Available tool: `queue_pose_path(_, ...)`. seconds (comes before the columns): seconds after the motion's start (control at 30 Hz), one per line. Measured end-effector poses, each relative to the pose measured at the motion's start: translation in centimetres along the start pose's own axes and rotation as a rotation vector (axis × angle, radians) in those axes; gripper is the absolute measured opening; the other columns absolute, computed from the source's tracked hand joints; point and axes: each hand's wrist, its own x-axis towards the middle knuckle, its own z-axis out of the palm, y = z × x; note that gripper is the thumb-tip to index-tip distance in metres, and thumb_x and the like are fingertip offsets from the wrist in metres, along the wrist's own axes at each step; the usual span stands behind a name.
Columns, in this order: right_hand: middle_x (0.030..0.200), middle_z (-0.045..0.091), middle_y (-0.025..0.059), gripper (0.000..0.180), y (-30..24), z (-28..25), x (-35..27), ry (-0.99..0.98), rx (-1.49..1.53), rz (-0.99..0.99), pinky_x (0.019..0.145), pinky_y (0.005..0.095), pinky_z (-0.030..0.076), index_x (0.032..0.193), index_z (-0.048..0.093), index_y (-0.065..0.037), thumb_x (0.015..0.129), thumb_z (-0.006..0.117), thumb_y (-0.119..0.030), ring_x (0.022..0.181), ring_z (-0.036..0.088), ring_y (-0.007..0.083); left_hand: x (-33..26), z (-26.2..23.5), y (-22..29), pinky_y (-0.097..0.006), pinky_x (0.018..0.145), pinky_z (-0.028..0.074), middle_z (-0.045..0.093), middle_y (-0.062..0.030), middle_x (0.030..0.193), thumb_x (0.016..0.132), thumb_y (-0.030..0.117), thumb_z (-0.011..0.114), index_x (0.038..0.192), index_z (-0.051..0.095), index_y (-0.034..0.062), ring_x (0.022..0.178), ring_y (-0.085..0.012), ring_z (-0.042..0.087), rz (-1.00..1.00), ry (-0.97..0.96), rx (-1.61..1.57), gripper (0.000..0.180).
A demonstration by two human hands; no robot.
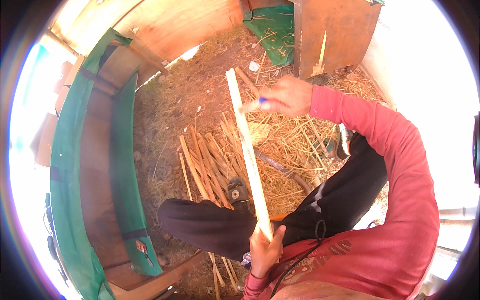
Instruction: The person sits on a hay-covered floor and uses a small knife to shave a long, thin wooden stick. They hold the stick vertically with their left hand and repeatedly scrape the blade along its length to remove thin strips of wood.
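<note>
A long, pale, peeled wooden stick (247, 145) slants up and away from my lap. My left hand (266, 250) is closed round its near end, the thumb lying along the wood. Close to the stick's far part is my right hand (287, 97), its fingers curled round a small tool with a blue part (263, 100). The tool is smeared by motion, so its kind and whether it touches the wood cannot be made out. Below the stick, several thin wooden sticks (202, 160) lie in a heap on the ground beside my sandalled foot (237, 191).
Pale shavings (295, 145) cover the ground at right, with a bent brown branch (285, 172) across them. A green-covered wooden bench (70, 165) runs along the left. A brown wooden cabinet (337, 37) and a green cloth (275, 32) are at the back.
</note>
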Motion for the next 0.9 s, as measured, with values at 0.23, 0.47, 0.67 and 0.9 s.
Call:
queue_pose_path(0.23,0.06,0.055,0.0173,0.027,-0.7,2.1,-0.5,0.158,0.014,-0.051,0.048,0.0459,0.042,0.099,0.059,-0.004,0.095,0.051,-0.03,0.051,0.055,0.037,-1.2,0.3,0.7,-0.023,0.031,0.035,0.043,0.0021,0.062,0.087,0.003,0.067,0.084,0.041,0.0069,0.038,-0.0063,0.041,-0.1,-0.04,0.003,0.026)
queue_pose_path(0.47,0.063,0.058,0.0181,0.038,4.9,-0.4,0.6,0.328,-0.189,0.449,0.059,0.0463,0.047,0.093,0.063,-0.008,0.099,0.04,-0.038,0.062,0.06,0.0364,-1.5,-0.1,-0.5,-0.023,0.031,0.032,0.042,0.0017,0.057,0.087,0.002,0.065,0.082,0.04,0.0085,0.038,-0.0064,0.042,-0.108,-0.212,-0.035,0.027)
queue_pose_path(0.67,0.061,0.056,0.0189,0.044,2.7,-1.8,1.2,0.306,0.042,0.438,0.064,0.0453,0.046,0.087,0.062,-0.006,0.1,0.039,-0.041,0.062,0.059,0.0335,-1.2,-0.7,-0.3,-0.021,0.032,0.03,0.043,0.0021,0.057,0.091,0.004,0.062,0.084,0.039,0.0082,0.036,-0.0052,0.039,-0.078,-0.22,-0.213,0.024)
queue_pose_path(0.9,0.06,0.055,0.0154,0.044,0.8,-0.8,2.0,0.147,0.089,0.4,0.054,0.0425,0.047,0.088,0.059,-0.005,0.101,0.034,-0.038,0.05,0.056,0.031,-1.5,-1.3,-1.4,-0.021,0.032,0.029,0.044,0.002,0.058,0.091,0.002,0.061,0.085,0.038,0.0083,0.036,-0.0054,0.038,-0.113,-0.304,-0.267,0.025)
